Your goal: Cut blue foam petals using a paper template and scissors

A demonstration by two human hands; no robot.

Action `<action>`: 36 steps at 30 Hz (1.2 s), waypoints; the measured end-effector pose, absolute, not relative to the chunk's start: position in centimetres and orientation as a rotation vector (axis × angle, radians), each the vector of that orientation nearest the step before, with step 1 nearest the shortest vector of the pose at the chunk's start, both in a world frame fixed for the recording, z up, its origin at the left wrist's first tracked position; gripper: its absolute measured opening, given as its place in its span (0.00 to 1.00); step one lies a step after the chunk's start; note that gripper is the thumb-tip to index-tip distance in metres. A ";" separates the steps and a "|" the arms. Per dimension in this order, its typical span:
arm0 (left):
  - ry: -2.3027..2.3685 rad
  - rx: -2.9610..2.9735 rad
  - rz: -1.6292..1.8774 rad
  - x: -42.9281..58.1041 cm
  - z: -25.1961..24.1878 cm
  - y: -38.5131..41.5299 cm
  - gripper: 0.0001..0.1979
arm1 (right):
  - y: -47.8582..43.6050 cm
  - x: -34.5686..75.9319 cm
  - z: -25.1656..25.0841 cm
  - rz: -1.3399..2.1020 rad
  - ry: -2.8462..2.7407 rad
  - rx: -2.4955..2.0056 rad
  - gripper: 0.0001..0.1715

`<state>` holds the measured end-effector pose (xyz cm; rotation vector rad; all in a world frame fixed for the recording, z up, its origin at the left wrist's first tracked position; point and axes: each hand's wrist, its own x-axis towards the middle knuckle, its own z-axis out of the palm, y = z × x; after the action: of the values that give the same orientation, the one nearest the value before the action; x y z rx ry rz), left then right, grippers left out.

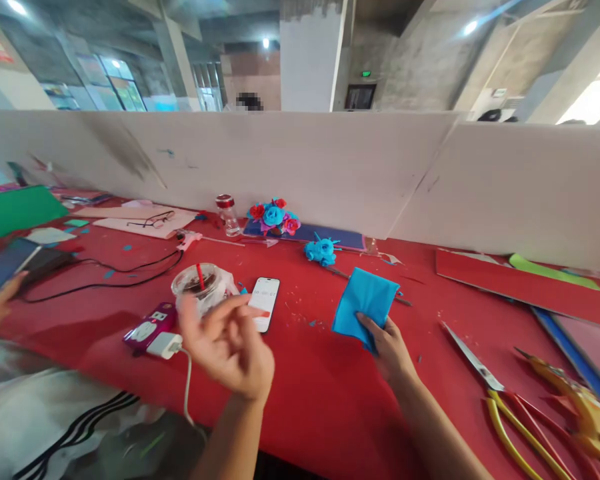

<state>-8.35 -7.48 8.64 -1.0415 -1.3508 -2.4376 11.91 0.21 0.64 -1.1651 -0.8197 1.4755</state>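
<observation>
The right hand (389,350) pinches a blue sheet (365,301) by its lower edge, the sheet rising beyond the fingertips over the red table (320,387). The left hand (230,347) hovers empty (fingers loosely spread), a white phone (264,301) lying just past them.

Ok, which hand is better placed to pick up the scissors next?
Probably the right hand: the scissors lie on the red table just to its right. It pinches the blue sheet, though, so that would go to the left hand, which is raised, empty and farther off.
</observation>
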 end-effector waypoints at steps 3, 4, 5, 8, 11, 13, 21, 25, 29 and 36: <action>-1.167 -0.795 -2.351 -8.4 10.2 -9.3 0.30 | -0.1 11.8 1.2 1.489 -0.845 -1.157 0.23; -1.273 -0.880 -2.373 -7.7 10.0 -9.5 0.29 | -0.3 11.7 1.4 1.491 -0.866 -1.156 0.22; -1.472 -1.097 -2.397 -6.8 9.4 -9.7 0.26 | -0.5 11.5 1.6 1.492 -0.889 -1.154 0.22; -2.128 -1.749 -2.394 -3.9 6.8 -9.2 0.30 | -1.2 11.0 2.2 1.511 -0.967 -1.131 0.21; -2.477 -2.028 -2.492 -2.6 4.6 -7.9 0.31 | -1.8 10.6 2.3 1.535 -1.040 -1.095 0.21; -2.570 -1.902 -2.638 -2.6 3.8 -6.8 0.26 | -2.0 10.6 2.1 1.547 -1.061 -1.051 0.21; -2.562 -2.061 -2.650 -3.5 1.7 -3.7 0.16 | -1.8 11.6 1.0 1.572 -1.007 -1.023 0.22; -2.606 -1.941 -2.594 -3.5 0.7 -3.1 0.19 | -1.4 11.7 0.6 1.546 -1.150 -0.995 0.20; -2.608 -2.029 -2.459 -3.0 0.0 -3.5 0.25 | -1.6 11.3 0.3 1.440 -1.247 -1.029 0.21; -2.598 -2.094 -2.582 -3.3 -0.3 -4.3 0.24 | -2.2 11.0 0.5 1.408 -1.208 -1.075 0.22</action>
<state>-3.34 -4.25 -0.26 -2.0939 -2.5982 -2.5820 10.96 -2.17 0.50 -1.0746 -1.2080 1.4081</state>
